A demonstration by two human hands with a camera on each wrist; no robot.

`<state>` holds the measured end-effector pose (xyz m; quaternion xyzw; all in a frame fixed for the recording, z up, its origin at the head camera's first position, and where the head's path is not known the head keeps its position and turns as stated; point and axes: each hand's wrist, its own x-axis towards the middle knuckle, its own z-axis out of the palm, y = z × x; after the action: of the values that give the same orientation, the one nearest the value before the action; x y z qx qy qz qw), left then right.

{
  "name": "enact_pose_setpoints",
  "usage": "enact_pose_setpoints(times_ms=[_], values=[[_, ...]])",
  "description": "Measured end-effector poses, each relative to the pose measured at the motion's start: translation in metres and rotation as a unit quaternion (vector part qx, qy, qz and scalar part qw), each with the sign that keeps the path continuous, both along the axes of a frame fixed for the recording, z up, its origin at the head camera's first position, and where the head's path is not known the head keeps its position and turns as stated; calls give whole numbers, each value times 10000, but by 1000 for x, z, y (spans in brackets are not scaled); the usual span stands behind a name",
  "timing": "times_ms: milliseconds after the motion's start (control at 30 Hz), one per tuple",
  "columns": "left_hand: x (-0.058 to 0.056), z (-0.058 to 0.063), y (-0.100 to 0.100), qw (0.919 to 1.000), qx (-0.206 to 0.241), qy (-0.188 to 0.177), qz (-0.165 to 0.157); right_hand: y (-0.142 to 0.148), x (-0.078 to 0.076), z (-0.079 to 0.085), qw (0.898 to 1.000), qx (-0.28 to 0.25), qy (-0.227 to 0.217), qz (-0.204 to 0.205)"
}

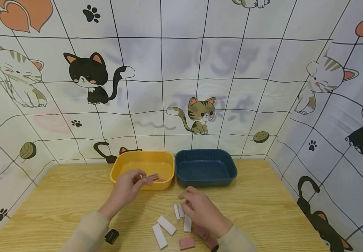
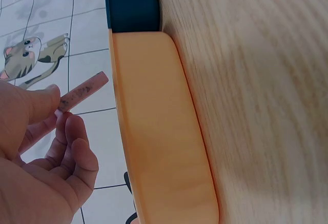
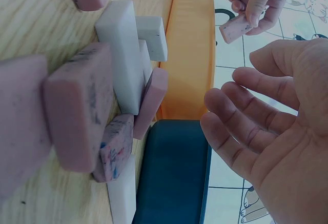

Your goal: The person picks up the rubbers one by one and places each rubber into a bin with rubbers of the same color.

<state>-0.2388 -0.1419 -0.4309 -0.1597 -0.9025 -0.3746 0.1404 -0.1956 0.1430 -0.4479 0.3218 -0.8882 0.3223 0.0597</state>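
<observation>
My left hand pinches a pink eraser between thumb and fingertips, over the near side of the yellow bin. Dark smudges mark that eraser's face. Inside the bin some pink shows, partly hidden by the hand. My right hand hovers over the loose erasers with its fingers relaxed and nothing in them; the right wrist view shows its palm bare. Below and around it lie several white erasers and several pink erasers, some covered by the hand in the head view.
A dark blue bin stands against the yellow one at its right, near the back of the wooden table. Behind hangs a cloth printed with cats and grid lines. Beside the left sleeve is a small black object.
</observation>
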Motion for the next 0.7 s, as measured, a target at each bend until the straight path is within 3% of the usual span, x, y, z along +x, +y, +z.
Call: enact_pose_setpoints(times_ms=[433,700], values=[[-26,3,1,9965,-203,-622,517,-4,-5,7,9998,171,-12,-38],[-37,-1,0,9944,-268,-737,708,-5,-10,8,9998,152,-156,43]])
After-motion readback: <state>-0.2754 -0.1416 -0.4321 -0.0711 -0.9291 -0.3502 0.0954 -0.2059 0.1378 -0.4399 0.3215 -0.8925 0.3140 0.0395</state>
